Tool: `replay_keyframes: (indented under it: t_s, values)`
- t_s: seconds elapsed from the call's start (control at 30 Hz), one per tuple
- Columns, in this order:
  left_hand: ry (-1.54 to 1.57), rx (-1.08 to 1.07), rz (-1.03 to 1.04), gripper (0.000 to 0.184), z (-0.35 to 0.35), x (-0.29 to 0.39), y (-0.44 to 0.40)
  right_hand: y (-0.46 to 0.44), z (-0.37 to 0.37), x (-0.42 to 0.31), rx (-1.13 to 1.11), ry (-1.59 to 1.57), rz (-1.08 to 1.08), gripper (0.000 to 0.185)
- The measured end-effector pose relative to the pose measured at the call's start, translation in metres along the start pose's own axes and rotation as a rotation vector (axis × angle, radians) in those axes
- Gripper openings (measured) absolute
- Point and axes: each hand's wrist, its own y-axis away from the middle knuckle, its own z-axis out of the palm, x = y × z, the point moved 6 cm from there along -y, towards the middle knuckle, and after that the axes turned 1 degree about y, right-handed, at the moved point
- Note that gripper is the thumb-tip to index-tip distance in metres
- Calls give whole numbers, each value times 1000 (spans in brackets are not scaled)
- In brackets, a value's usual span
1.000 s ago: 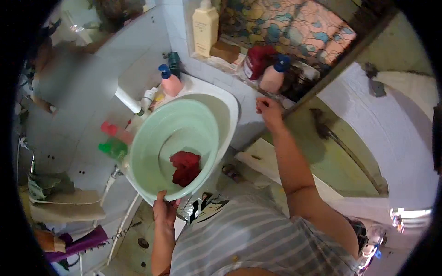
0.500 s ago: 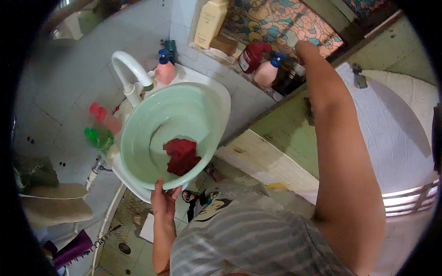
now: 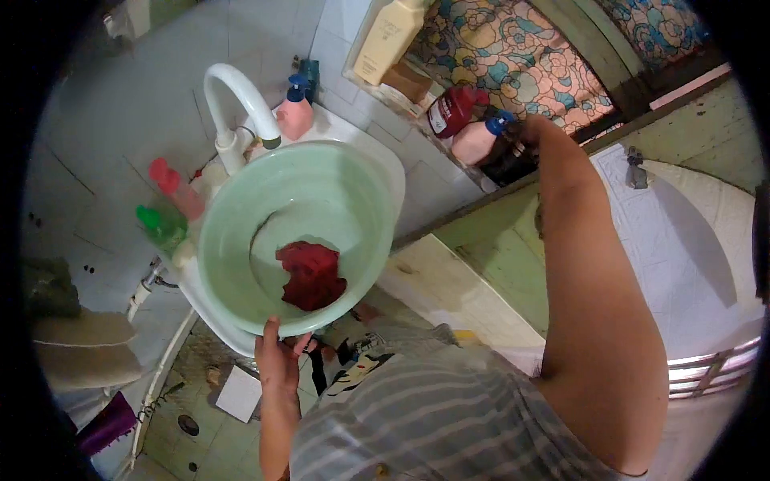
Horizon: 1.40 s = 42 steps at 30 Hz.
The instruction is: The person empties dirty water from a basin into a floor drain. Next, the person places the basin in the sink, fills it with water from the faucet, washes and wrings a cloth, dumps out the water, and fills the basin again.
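A pale green basin (image 3: pixel 373 232) sits on the white sink, with a wet-looking dark red cloth (image 3: pixel 311 274) lying in its bottom. My left hand (image 3: pixel 277 357) grips the basin's near rim, thumb over the edge and fingers below. At the end of my stretched arm, my right hand (image 3: pixel 536 135) is among the bottles on the window ledge, beside a pink pump bottle (image 3: pixel 473 144) with a blue top. Dark items there are hard to make out, and the right fingers are mostly hidden. A dark red bottle (image 3: pixel 453 112) leans next to the pink one.
The white faucet (image 3: pixel 241 96) arches over the basin's far edge. A second pink bottle (image 3: pixel 294 118), a green bottle (image 3: pixel 163 228) and a bottle with a pinkish-red top (image 3: pixel 178 188) stand around the sink. A tall cream bottle (image 3: pixel 388 42) is on the ledge.
My right hand has come down from in front of the patterned window to the bottles on the ledge. My left hand stays on the basin rim. The camera view has shifted slightly.
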Motion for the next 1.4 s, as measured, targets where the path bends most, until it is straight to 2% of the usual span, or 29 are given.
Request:
replay_keyframes:
  t_s: [0.33,0.53,0.63,0.7,0.8,0.87,0.9,0.93,0.97,1.03,1.1,1.17,1.2,1.23,1.27,1.3,1.33,1.37,1.4]
  values:
    - [20,47,11,43,1,-1,2,5,18,-17,-178,188,-215,21]
    - [24,31,11,43,1,-1,1,11,-8,-22,-215,302,-284,21]
    - [-18,-9,-43,44,3,0,5,23,-33,-18,-229,342,-255,24]
    - [13,9,-5,44,1,-2,0,35,-50,-15,-238,346,-221,34]
    - [12,22,4,44,2,-1,2,19,-59,8,-270,255,-50,52]
    - [16,8,2,44,2,-1,0,33,-84,0,-285,329,-13,51]
    - [24,-7,4,44,-1,-2,-3,45,-100,-10,-82,484,-85,40]
    - [31,-21,9,44,-2,-2,-6,67,-118,-20,11,411,-41,35]
    - [11,-35,-19,44,1,-3,-5,90,-139,-35,107,335,-5,29]
    - [-20,-24,-38,44,6,2,3,88,-153,-74,249,244,-153,21]
    - [-19,24,-5,42,2,-2,-4,72,-159,-127,352,222,-492,15]
    - [-40,67,-50,41,8,-2,2,91,-144,-199,303,-203,-796,17]
    - [-47,95,-82,41,11,-1,4,82,-120,-237,188,-241,-891,22]
    - [-26,88,-9,41,7,-4,-3,69,-97,-273,53,-601,-955,28]
    - [-32,92,-6,40,7,-9,-3,61,-78,-313,327,-375,-1139,35]
    - [-35,97,-5,40,7,-14,-3,71,-71,-338,388,-556,-1056,26]
    - [-24,121,16,40,11,-5,0,88,-58,-397,369,-478,-1142,29]
    - [-77,164,-4,40,17,-2,6,77,-42,-423,320,-823,-1105,30]
    - [-90,178,27,40,21,1,11,57,-23,-449,237,-793,-995,37]
